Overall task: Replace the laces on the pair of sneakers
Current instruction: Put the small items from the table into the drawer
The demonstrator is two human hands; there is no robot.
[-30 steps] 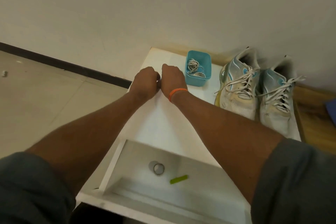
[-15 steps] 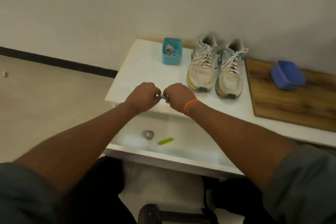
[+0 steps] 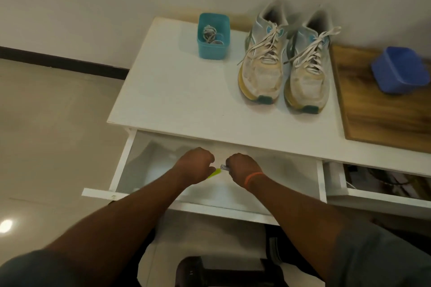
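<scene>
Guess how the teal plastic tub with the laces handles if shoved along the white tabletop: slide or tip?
The teal plastic tub probably slides easily: smooth white tabletop, flat base. It looks light, since only a loose bundle of laces lies inside. It stands taller than wide, so a high push may tip it; push low.

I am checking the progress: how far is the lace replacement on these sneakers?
Done: nothing on the shoes; both sneakers are fully laced with worn laces. The drawer is open. In hand: the right hand grips a small grey object, the left hand is curled beside it, above a green item. Left: unlacing both, then threading the laces from the teal bin.
</scene>
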